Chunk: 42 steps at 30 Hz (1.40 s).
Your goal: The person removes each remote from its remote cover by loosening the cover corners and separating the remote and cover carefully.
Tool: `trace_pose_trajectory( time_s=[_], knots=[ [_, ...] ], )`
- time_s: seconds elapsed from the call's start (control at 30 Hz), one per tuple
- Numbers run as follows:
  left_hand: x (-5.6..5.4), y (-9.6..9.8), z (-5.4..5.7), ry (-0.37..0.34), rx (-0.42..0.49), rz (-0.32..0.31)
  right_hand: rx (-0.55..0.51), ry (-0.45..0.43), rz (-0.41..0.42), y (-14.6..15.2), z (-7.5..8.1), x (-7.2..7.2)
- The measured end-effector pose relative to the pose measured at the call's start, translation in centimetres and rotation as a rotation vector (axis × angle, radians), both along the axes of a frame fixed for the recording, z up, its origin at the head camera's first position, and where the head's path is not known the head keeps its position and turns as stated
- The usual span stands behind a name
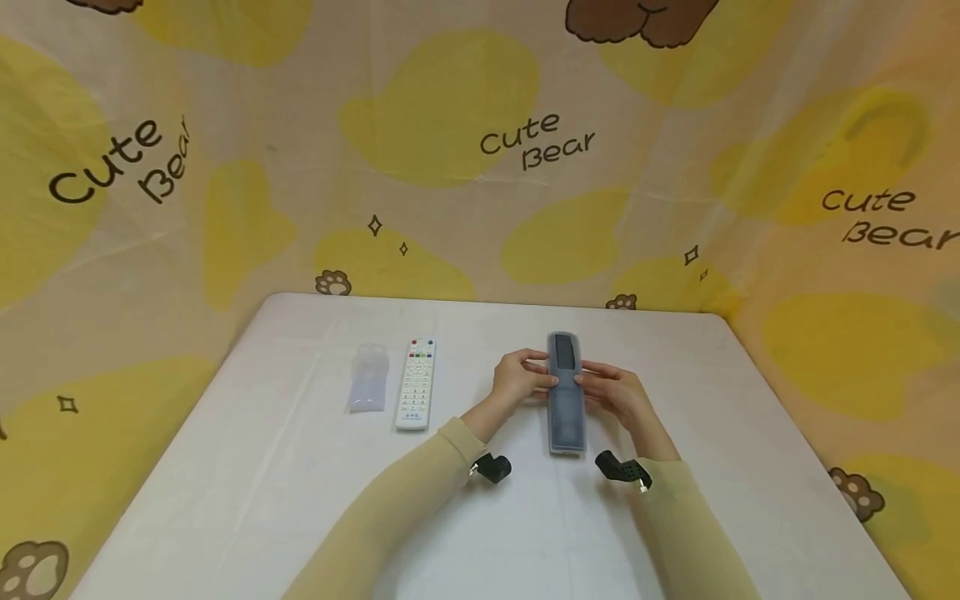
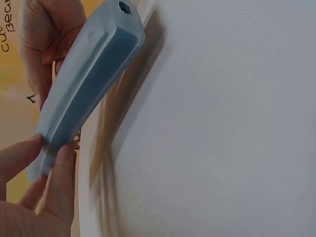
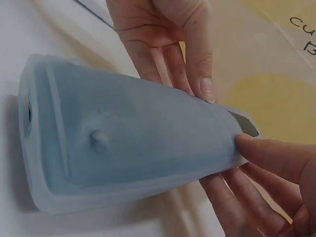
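Both hands hold a dark remote control (image 1: pixel 566 417) in a translucent bluish silicone cover, its small screen toward the far end. My left hand (image 1: pixel 519 375) grips its left edge, thumb on the face and fingers beneath. Opposite it, my right hand (image 1: pixel 618 392) pinches the right edge the same way. The left wrist view shows the covered remote (image 2: pixel 94 74) raised above the tabletop, its shadow below and a small hole in its near end. A rounded bump stands out on the cover's face (image 3: pixel 143 128) in the right wrist view.
On the white table (image 1: pixel 300 500), left of the hands, lies a white remote control (image 1: pixel 415 387) with colored buttons. Beside it is a small translucent, pale purple sleeve-like cover (image 1: pixel 368 379). A yellow patterned cloth (image 1: pixel 420 108) hangs behind the table's far edge.
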<state>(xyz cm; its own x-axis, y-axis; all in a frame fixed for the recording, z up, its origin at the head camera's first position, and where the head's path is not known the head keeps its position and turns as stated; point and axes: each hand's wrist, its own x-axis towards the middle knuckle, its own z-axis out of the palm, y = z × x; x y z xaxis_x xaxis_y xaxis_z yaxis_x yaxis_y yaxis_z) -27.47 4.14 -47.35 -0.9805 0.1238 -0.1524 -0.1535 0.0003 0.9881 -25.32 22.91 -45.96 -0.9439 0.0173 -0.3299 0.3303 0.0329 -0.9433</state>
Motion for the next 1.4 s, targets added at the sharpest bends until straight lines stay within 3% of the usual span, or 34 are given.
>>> trace_pose_trajectory(
  time_s=[0.13, 0.47, 0.63, 1.0, 1.17, 1.4],
  knots=[
    [-0.1, 0.0, -0.3, -0.032, -0.010, 0.008, 0.022, -0.019, -0.005, -0.1, -0.3, -0.3],
    [-0.2, 0.2, -1.0, -0.068, -0.015, 0.014, 0.203, -0.070, -0.016, -0.4, -1.1, -1.1],
    [-0.3, 0.4, -1.1, -0.092, -0.042, 0.014, 0.189, -0.099, -0.011, -0.5, -1.4, -1.4],
    [-0.9, 0.8, -1.4, -0.027, -0.182, 0.025, 0.266, -0.020, 0.062, -0.3, -1.8, -1.8],
    [-1.2, 0.8, -1.3, -0.019, -0.196, 0.015, 0.317, -0.005, 0.083, 0.0, -1.6, -2.4],
    [-1.6, 0.8, -0.9, -0.019, -0.230, 0.011, 0.266, -0.071, 0.097, 0.0, -0.8, -3.6]
  ],
)
